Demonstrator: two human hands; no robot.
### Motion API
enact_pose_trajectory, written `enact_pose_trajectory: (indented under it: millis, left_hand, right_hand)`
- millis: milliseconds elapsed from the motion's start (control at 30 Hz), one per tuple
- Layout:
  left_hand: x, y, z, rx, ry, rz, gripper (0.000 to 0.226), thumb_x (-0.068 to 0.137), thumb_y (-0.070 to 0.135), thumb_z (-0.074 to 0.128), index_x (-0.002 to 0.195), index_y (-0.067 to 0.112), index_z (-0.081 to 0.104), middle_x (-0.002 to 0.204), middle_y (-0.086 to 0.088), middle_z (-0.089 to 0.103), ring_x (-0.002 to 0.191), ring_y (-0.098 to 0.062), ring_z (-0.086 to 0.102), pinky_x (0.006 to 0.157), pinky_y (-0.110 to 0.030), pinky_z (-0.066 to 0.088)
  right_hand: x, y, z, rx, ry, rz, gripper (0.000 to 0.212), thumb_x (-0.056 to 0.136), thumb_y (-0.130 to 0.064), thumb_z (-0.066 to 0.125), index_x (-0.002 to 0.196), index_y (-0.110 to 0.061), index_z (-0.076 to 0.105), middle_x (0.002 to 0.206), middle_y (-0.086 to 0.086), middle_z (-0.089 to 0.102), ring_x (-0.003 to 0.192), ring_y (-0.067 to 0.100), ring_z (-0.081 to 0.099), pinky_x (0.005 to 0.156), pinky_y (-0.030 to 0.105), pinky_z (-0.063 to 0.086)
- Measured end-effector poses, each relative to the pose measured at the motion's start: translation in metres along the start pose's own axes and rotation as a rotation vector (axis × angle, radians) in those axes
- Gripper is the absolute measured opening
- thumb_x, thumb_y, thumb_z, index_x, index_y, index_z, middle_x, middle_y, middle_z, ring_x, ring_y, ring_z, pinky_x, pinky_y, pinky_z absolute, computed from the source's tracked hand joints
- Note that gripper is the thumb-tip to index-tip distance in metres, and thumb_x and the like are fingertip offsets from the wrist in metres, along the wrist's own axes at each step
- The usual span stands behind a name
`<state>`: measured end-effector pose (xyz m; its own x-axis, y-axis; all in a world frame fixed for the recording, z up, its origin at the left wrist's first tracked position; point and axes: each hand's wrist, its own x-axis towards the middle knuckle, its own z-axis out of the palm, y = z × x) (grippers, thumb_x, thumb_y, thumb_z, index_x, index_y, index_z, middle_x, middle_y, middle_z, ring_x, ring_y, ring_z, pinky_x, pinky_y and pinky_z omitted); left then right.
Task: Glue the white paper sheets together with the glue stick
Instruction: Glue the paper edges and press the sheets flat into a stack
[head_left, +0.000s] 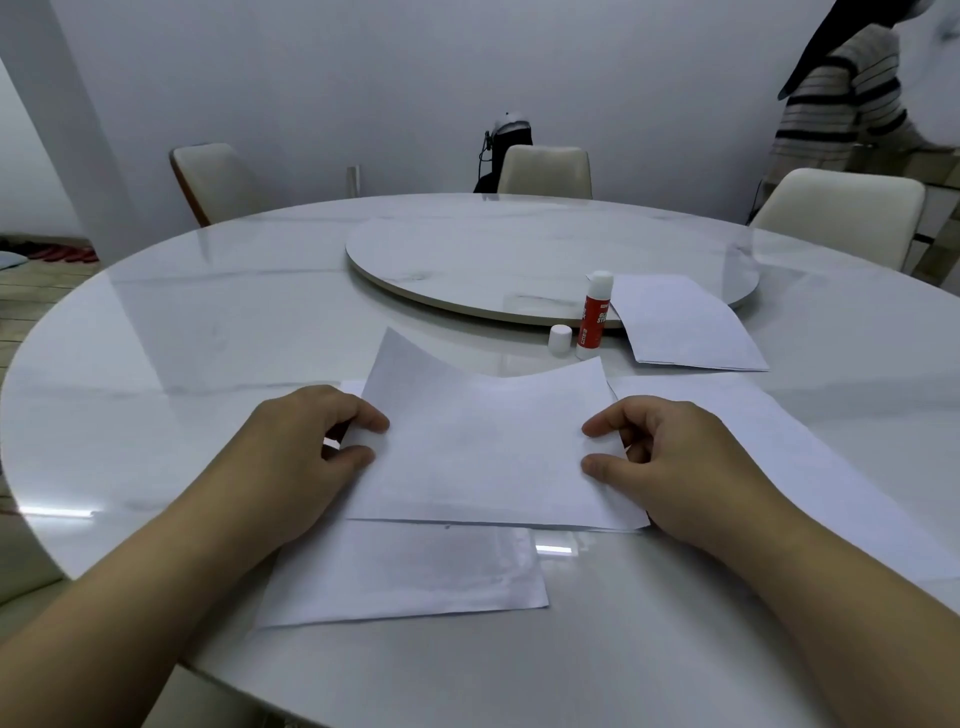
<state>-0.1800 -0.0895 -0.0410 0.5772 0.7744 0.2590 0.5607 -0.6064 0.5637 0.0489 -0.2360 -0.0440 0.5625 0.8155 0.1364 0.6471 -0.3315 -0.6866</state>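
A white paper sheet (483, 447) is held just above the table, its far edge curling upward. My left hand (306, 452) pinches its left edge and my right hand (670, 462) pinches its right edge. Under it lies another white sheet (405, 571), flat near the table's front. A third sheet (779, 441) lies to the right, partly under my right hand. A red and white glue stick (593, 312) stands upright beyond the held sheet, uncapped, with its white cap (560, 339) beside it on the left.
More white paper (680, 322) rests right of the glue stick, partly on the round turntable (519, 260) at the centre of the marble table (208, 338). Cream chairs (545, 169) ring the far side. A person in a striped top (841, 98) stands at the back right.
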Motion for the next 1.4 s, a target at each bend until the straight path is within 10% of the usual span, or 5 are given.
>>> enact_pose_trajectory:
  millis: [233, 433, 600, 1100, 1400]
  left_hand:
    - [0.002, -0.001, 0.007, 0.182, -0.033, 0.004, 0.027, 0.084, 0.016, 0.056, 0.107, 0.029, 0.063, 0.112, 0.01, 0.052, 0.099, -0.012, 0.053, 0.075, -0.012, 0.038]
    - [0.014, 0.024, 0.009, 0.379, -0.052, -0.129, 0.036, 0.088, 0.015, 0.041, 0.122, 0.027, 0.044, 0.159, 0.0, 0.004, 0.144, -0.018, -0.002, 0.11, -0.041, 0.016]
    - [0.024, 0.027, 0.032, 0.39, -0.183, 0.053, 0.057, 0.097, 0.036, 0.026, 0.15, 0.022, 0.01, 0.16, 0.005, -0.002, 0.147, -0.012, -0.006, 0.119, -0.033, 0.0]
    - [0.021, 0.008, 0.033, 0.463, -0.284, -0.127, 0.087, 0.086, 0.067, 0.02, 0.15, 0.013, -0.004, 0.16, -0.001, -0.007, 0.147, -0.013, -0.007, 0.119, -0.032, -0.001]
    - [0.028, 0.011, 0.027, -0.184, 0.093, -0.285, 0.045, 0.101, 0.022, 0.027, 0.143, 0.008, 0.028, 0.144, -0.018, 0.041, 0.131, -0.035, 0.04, 0.102, -0.04, 0.035]
  right_hand:
    - [-0.006, -0.004, 0.003, -0.168, 0.016, -0.027, 0.031, 0.083, -0.031, 0.067, 0.113, -0.029, 0.06, 0.092, -0.012, 0.046, 0.073, 0.004, 0.047, 0.061, 0.011, 0.032]
    - [-0.007, -0.025, -0.005, -0.298, 0.174, -0.188, 0.057, 0.08, -0.029, 0.062, 0.134, -0.033, 0.042, 0.138, -0.013, 0.018, 0.126, 0.017, 0.035, 0.102, 0.028, 0.03]
    - [0.013, -0.029, 0.021, -0.471, -0.112, -0.181, 0.055, 0.099, -0.028, 0.029, 0.151, -0.017, 0.016, 0.162, -0.002, 0.004, 0.148, 0.013, 0.005, 0.116, 0.029, 0.007]
    - [0.011, -0.017, 0.03, -0.573, -0.201, -0.027, 0.065, 0.098, -0.046, 0.017, 0.153, -0.016, 0.002, 0.163, -0.001, 0.001, 0.149, 0.014, 0.002, 0.118, 0.03, 0.005]
    - [0.01, -0.017, 0.015, 0.034, 0.076, 0.027, 0.075, 0.072, -0.029, 0.074, 0.137, -0.036, 0.036, 0.112, -0.005, 0.054, 0.103, 0.018, 0.054, 0.083, 0.026, 0.041]
